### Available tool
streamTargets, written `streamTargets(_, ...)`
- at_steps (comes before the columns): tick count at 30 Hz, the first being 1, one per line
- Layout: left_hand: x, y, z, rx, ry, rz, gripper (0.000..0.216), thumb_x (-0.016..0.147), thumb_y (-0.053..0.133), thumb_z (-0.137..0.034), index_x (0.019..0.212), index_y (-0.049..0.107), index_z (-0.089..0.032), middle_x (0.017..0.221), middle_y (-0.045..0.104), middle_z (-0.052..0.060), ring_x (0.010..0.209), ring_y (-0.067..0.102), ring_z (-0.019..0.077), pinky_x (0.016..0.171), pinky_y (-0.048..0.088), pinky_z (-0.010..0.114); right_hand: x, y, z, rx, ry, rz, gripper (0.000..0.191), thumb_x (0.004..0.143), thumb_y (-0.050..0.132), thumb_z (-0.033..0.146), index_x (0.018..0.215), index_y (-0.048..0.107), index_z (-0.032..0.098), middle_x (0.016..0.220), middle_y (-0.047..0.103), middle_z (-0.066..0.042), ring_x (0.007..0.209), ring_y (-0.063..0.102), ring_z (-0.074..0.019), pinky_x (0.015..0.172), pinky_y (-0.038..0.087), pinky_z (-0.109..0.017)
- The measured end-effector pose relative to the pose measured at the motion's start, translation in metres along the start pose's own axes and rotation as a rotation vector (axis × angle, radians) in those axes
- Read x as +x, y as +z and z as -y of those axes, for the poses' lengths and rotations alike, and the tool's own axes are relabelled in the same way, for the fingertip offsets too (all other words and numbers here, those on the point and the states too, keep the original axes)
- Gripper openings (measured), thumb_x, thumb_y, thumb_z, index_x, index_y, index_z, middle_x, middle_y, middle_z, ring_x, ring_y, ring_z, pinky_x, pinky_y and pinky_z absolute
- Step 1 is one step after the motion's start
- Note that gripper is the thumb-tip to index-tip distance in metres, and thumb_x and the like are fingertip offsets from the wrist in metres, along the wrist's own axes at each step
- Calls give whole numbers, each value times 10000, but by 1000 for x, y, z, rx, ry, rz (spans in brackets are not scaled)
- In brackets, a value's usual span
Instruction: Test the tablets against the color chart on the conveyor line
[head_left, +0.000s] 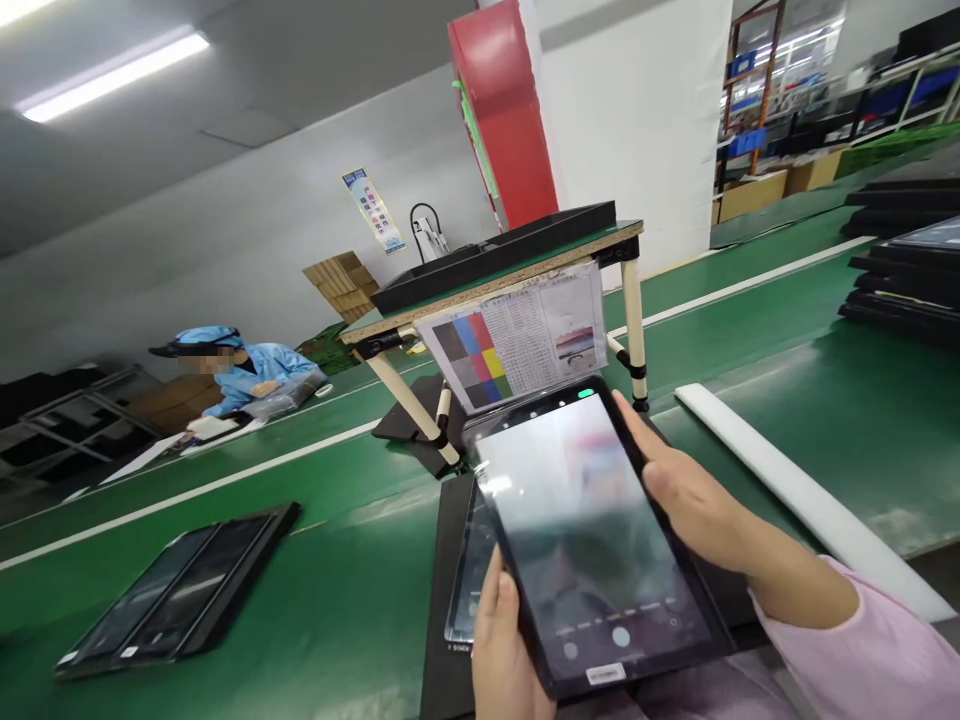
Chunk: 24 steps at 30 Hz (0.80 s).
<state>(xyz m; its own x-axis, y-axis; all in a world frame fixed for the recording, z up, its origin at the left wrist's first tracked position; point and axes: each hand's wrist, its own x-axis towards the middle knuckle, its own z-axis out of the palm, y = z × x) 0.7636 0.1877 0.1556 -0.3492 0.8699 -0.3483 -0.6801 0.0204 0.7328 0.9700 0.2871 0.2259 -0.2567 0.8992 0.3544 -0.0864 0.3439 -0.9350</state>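
While the left hand and right hand are pinching the tablet in their grip over the bench, its screen is already showing a blurry camera picture, but no finger is pressing the round button and another tablet is lying below.

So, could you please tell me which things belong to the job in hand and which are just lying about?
Probably the job: tablet, held by left hand and right hand; colour chart beyond it.
Probably just lying about: white strip, cardboard boxes.
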Motion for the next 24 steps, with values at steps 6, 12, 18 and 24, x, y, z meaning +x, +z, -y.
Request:
streamTargets(6,-6,54,18,197,-101,109,597,755,766,-529,1268,666,-241,1374,625,90,1317,540,285,1096,447,389,2,-27,-21,425,509,-268,849,922,311,744,1588,195,229,1436,551,-95,1264,576,-269,1000,522,-451)
streamTargets(12,-1,51,29,692,-48,400,817,897,575,-524,1545,291,-116,1609,272,147,1492,254,260,1212,224,403,10,-44,-45,239,652,-459,721,980,312,597,1574,250,195,1473,509,-107,1371,464,-218,1157,357,-397)
streamTargets(18,10,-6,-26,1321,587,227,603,939,489,-399,1505,403,-209,1617,292,99,1523,148,263,1220,146,539,0,-51,-40,90,478,-477,679,927,422,586,1509,410,235,1517,456,-62,1464,303,-193,1236,164,-336)
streamTargets(24,43,-73,-58,1513,573,-171,607,891,481,-478,1370,537,-109,1375,592,223,1382,451,370,1178,182,636,-33,-11,-23,113,528,-245,683,684,672,753,1212,702,320,1437,539,-88,1411,386,-360,1225,180,-516)
